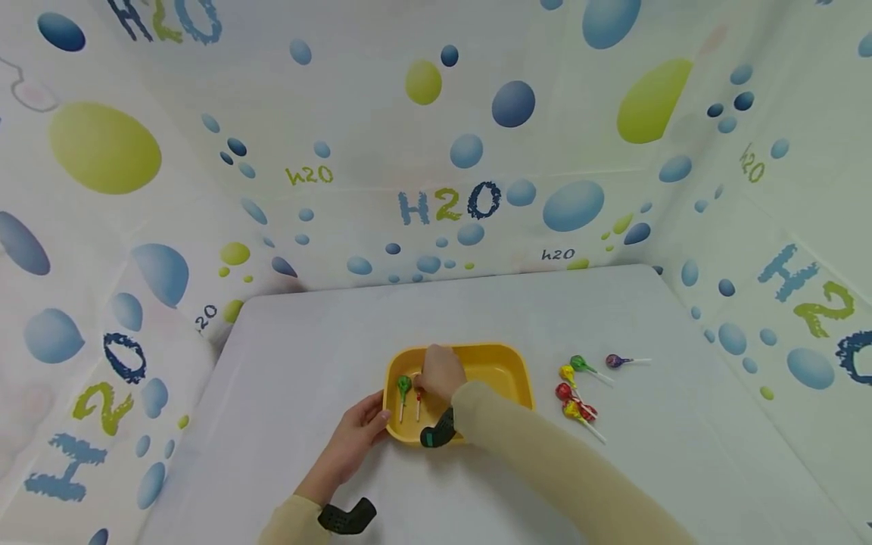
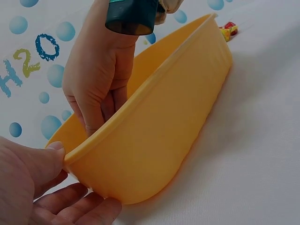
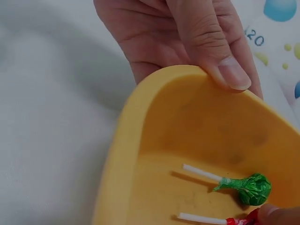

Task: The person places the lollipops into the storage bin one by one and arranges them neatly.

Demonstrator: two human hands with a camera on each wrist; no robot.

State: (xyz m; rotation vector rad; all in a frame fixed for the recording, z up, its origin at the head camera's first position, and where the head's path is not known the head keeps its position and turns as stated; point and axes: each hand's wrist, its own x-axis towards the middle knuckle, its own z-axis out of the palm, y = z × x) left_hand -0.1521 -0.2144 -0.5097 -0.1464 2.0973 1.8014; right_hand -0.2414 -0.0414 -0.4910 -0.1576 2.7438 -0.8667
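Note:
A yellow tray (image 1: 500, 378) sits on the white table. My left hand (image 1: 354, 435) grips its left side, thumb over the rim and fingers against the outer wall, as the left wrist view shows. Inside the tray, a green-wrapped lollipop (image 3: 254, 189) lies near the left wall. Beside it is a red-wrapped lollipop (image 3: 239, 221), its stick roughly parallel to the green one's. My right hand (image 1: 443, 372) reaches down into the tray and holds the red lollipop by its round head. The palm hides part of that head in the head view.
Right of the tray, several lollipops lie on the table: a green one (image 1: 577, 363), a purple one (image 1: 615, 361), plus yellow ones and red ones (image 1: 563, 390) bunched together. A patterned curtain (image 1: 368, 136) surrounds the table at the back and sides.

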